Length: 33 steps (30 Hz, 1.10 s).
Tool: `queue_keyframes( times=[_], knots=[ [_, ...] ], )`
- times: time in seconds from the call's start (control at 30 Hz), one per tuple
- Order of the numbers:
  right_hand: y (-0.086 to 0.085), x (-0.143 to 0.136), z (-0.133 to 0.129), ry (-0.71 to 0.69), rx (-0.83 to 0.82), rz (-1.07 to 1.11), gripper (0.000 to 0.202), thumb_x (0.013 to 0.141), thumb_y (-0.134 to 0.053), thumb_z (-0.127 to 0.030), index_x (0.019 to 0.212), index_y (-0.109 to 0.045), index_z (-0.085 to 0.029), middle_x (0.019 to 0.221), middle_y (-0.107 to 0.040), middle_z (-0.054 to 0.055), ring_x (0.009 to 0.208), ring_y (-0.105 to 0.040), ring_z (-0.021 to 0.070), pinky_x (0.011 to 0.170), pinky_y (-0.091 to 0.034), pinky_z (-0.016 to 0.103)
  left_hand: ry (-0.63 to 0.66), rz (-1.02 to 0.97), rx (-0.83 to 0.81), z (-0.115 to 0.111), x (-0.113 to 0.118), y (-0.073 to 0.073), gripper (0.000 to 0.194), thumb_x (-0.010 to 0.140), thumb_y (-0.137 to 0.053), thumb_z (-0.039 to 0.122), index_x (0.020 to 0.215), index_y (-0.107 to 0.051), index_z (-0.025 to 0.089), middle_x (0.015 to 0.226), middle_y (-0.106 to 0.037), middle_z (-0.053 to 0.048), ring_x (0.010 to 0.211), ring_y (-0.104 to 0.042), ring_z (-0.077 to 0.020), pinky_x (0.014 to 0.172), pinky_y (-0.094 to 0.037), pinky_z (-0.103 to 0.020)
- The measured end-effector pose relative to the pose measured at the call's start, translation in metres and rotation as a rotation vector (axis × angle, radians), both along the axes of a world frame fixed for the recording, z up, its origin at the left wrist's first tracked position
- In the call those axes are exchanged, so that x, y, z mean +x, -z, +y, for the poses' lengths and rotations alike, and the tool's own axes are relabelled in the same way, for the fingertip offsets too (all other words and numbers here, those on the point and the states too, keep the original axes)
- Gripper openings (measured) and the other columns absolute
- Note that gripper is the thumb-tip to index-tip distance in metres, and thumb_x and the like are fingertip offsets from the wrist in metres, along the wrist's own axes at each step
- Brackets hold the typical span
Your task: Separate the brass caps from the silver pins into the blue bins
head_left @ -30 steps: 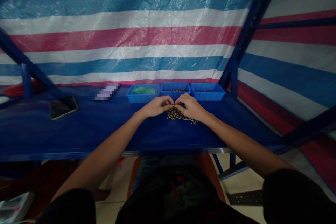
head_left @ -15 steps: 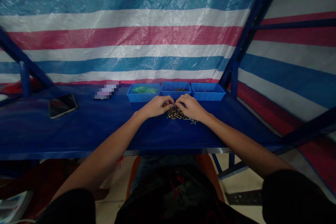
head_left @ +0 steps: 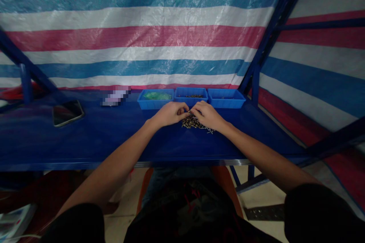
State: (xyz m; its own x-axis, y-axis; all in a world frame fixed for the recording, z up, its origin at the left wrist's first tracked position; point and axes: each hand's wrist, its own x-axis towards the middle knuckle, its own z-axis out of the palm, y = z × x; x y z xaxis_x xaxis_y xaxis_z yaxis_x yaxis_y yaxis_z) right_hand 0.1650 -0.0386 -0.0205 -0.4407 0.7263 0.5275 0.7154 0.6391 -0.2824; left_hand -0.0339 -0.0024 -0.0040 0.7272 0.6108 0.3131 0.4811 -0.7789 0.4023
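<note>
While both forearms are slanting inward over the near edge of the blue table (head_left: 119,121), the left hand (head_left: 171,114) and the right hand (head_left: 210,116) are nearly meeting, fingertips to fingertips, at a pile of small metal pieces (head_left: 191,123). The left hand is showing its back, its fingers curling toward the thumb and leaving only a narrow gap. The right hand is mirroring it, bending at the knuckles, thumb and index finger almost closing together. Whether either hand is pinching a piece, I cannot tell at this size. The pile is lying on the table between and below the hands, and some thin silvery pins (head_left: 210,131) are spreading out beneath the right hand. Just beyond, three trays are standing in a row: the left tray (head_left: 155,105) is holding green material (head_left: 156,96), and the middle tray (head_left: 191,102) is holding small dark pieces (head_left: 194,96).
</note>
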Motion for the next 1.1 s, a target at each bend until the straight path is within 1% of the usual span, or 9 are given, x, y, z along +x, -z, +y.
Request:
queue_keyframes(
  times=[0.1,0.27,0.53,0.63,0.77,0.83,0.9,1.0,1.1],
  knots=[
    [-0.001,0.000,-0.001,0.002,-0.006,0.036,0.024,0.094,-0.045,-0.024,0.080,-0.063,-0.017,0.079,-0.062,0.006,0.081,-0.053,0.0189,0.079,-0.040,0.033,-0.020,0.002,0.021,0.000,0.000,-0.001,0.025,0.089,-0.051,0.032,0.098,-0.067,0.014,0.070,-0.067,-0.002,0.061,-0.058,-0.0128,0.060,-0.040,-0.025],
    [-0.001,0.004,0.001,-0.001,-0.001,0.118,0.009,0.088,-0.055,-0.023,0.092,-0.062,-0.018,0.082,-0.064,0.004,0.083,-0.055,0.0196,0.079,-0.042,0.033,-0.032,0.006,0.073,-0.003,0.000,-0.004,0.030,0.092,-0.045,0.031,0.093,-0.070,0.013,0.073,-0.068,-0.004,0.062,-0.057,-0.0128,0.060,-0.038,-0.026],
    [-0.004,0.002,-0.003,-0.010,0.067,0.117,0.013,0.090,-0.049,-0.023,0.086,-0.061,-0.020,0.078,-0.061,0.003,0.079,-0.054,0.0185,0.077,-0.041,0.033,-0.016,0.016,0.071,-0.005,0.002,-0.007,0.035,0.097,-0.038,0.029,0.089,-0.068,0.014,0.077,-0.068,-0.005,0.068,-0.059,-0.0141,0.065,-0.041,-0.027],
    [-0.015,0.006,0.006,0.075,0.108,0.151,0.017,0.092,-0.046,-0.025,0.089,-0.062,-0.020,0.083,-0.063,0.005,0.082,-0.055,0.0197,0.079,-0.042,0.034,-0.020,-0.001,0.091,-0.002,0.002,-0.004,0.033,0.097,-0.038,0.030,0.099,-0.067,0.014,0.092,-0.071,-0.008,0.083,-0.063,-0.0178,0.077,-0.045,-0.031],
    [-0.031,0.017,0.035,0.289,0.216,0.186,0.023,0.093,-0.042,-0.026,0.097,-0.063,-0.017,0.094,-0.066,0.011,0.093,-0.056,0.0241,0.088,-0.041,0.038,-0.033,-0.005,0.126,0.002,0.003,0.005,0.033,0.098,-0.039,0.028,0.118,-0.061,0.014,0.116,-0.067,-0.011,0.108,-0.059,-0.0217,0.097,-0.043,-0.038],
    [-0.032,0.021,0.047,0.374,0.183,0.107,0.026,0.092,-0.043,-0.025,0.104,-0.063,-0.015,0.100,-0.066,0.013,0.099,-0.055,0.0276,0.092,-0.039,0.042,-0.034,0.026,0.111,0.003,0.005,0.011,0.037,0.098,-0.038,0.028,0.125,-0.057,0.012,0.125,-0.064,-0.013,0.115,-0.056,-0.0229,0.102,-0.041,-0.041],
    [-0.026,0.023,0.052,0.440,0.088,0.002,0.032,0.093,-0.045,-0.031,0.112,-0.062,-0.012,0.107,-0.065,0.017,0.105,-0.054,0.0316,0.093,-0.039,0.047,-0.011,0.075,0.082,0.002,0.008,0.016,0.038,0.099,-0.036,0.027,0.127,-0.056,0.011,0.129,-0.062,-0.014,0.119,-0.055,-0.0235,0.105,-0.040,-0.042],
    [-0.015,0.023,0.048,0.461,-0.033,-0.137,0.040,0.094,-0.042,-0.044,0.112,-0.064,-0.016,0.115,-0.061,0.017,0.113,-0.051,0.0363,0.092,-0.040,0.054,0.029,0.131,0.050,0.002,0.012,0.020,0.037,0.098,-0.036,0.024,0.125,-0.058,0.011,0.128,-0.063,-0.013,0.118,-0.056,-0.0231,0.105,-0.040,-0.041],
    [-0.010,0.024,0.041,0.443,-0.072,-0.146,0.042,0.095,-0.041,-0.049,0.111,-0.066,-0.020,0.115,-0.059,0.014,0.115,-0.051,0.0355,0.092,-0.041,0.055,-0.001,0.108,0.056,0.004,0.009,0.017,0.037,0.095,-0.037,0.016,0.124,-0.059,0.011,0.125,-0.064,-0.013,0.115,-0.058,-0.0221,0.103,-0.042,-0.039]
  ],
)
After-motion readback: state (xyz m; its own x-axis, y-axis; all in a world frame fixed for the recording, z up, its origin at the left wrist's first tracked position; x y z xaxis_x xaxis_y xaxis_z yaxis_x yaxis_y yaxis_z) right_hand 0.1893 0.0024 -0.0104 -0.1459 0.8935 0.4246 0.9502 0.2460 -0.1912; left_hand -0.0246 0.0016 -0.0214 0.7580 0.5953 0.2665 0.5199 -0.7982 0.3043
